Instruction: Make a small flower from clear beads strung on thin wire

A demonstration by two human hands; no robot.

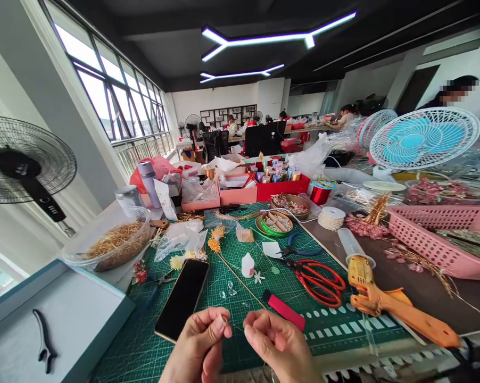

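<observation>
— Take the spot between the hands as the clock's centre. How is the left hand (pixel 202 340) set?
— Thumb and forefinger are pressed into a narrow pinch. I can't tell whether anything tiny sits in it.
— And the right hand (pixel 279 341)?
— Narrow too, thumb against curled fingers, its tips facing the left hand's but apart from them. What it holds, if anything, I can't tell.
— What lies closest?
— At two o'clock, just beyond the right hand, a flat red bar with a black end (pixel 286 311). At twelve, clear leaf-shaped pieces (pixel 231 290) on the green gridded cutting mat (pixel 132 340), and past them a small white plastic bottle (pixel 248 265).
— And to the sides?
— A black smartphone (pixel 183 298) at ten, just beside the left hand. Scissors with red looped handles (pixel 320 282) at two, past the bar; an orange glue gun (pixel 403 313) at three, well apart. At nine, a pale blue box (pixel 84 316) holds a black curved tool (pixel 44 341).
</observation>
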